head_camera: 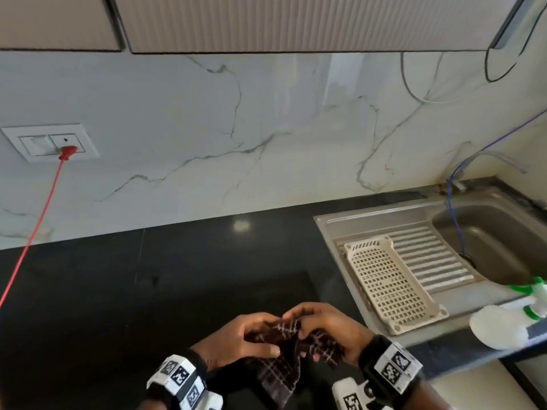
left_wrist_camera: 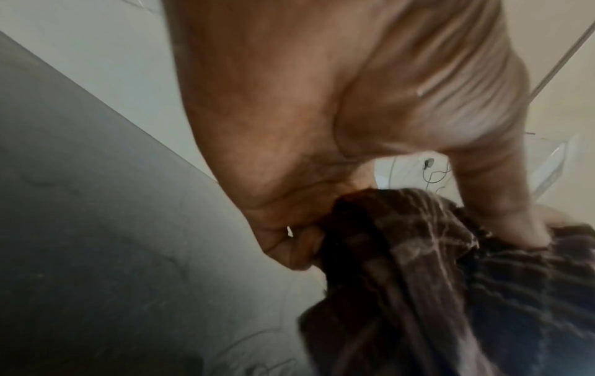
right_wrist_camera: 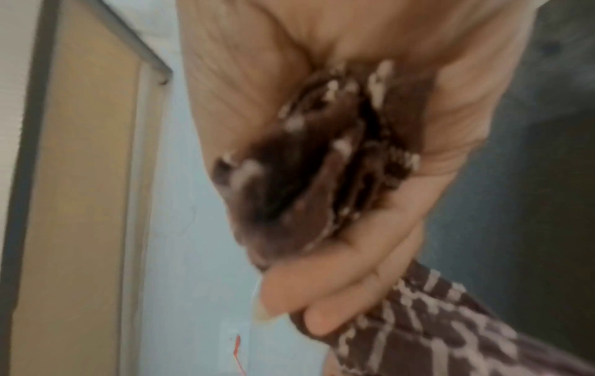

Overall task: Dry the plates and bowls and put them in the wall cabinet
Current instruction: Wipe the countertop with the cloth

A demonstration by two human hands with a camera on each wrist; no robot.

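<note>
A dark brown checked cloth is bunched between both hands above the black counter. My left hand grips its left part, fingers curled round the folds. My right hand holds the other part, with the fabric crumpled in its palm and a loose end hanging down. The beige dish rack on the sink's drainboard holds nothing. The wall cabinet doors above stand closed. No plates or bowls are in view.
A steel sink lies at the right with a thin blue hose running into it. A white spray bottle with green trigger lies on the counter edge. A red cord runs from the wall socket at the left.
</note>
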